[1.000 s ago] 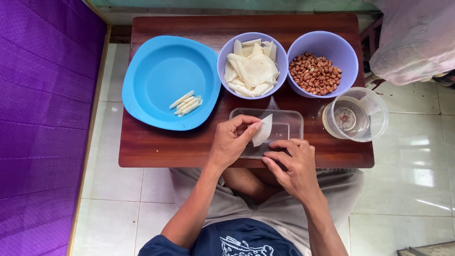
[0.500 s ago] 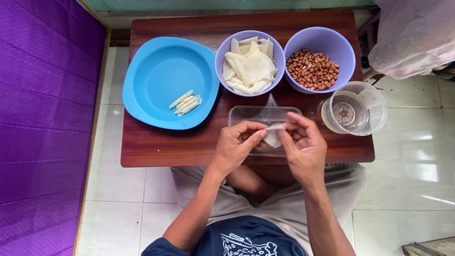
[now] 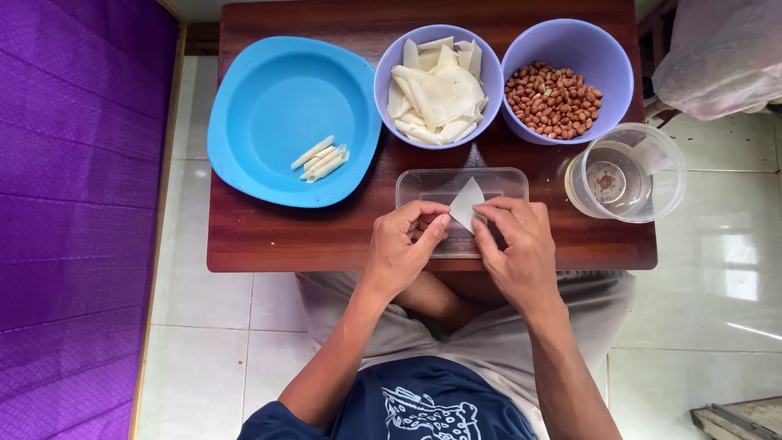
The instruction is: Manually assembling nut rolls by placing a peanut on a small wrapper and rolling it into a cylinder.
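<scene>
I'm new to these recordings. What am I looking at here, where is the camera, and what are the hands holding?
No machine here: a person works bare-handed, and a camera on their head looks straight down. The left hand and right hand together pinch a thin white wrapper sheet over a clear plastic tray. On the wooden table lie a blue plate with a few finished rolls, a bowl of wrapper sheets, a bowl of peanuts and a clear tub.

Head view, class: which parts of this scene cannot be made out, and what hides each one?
- Lower part of the white wrapper: covered by the left hand and right hand.
- Near side of the clear tray: under both hands.
- Liquid in the clear cup: kind unclear.
- Pale cloth: cut off by the right edge.
</scene>
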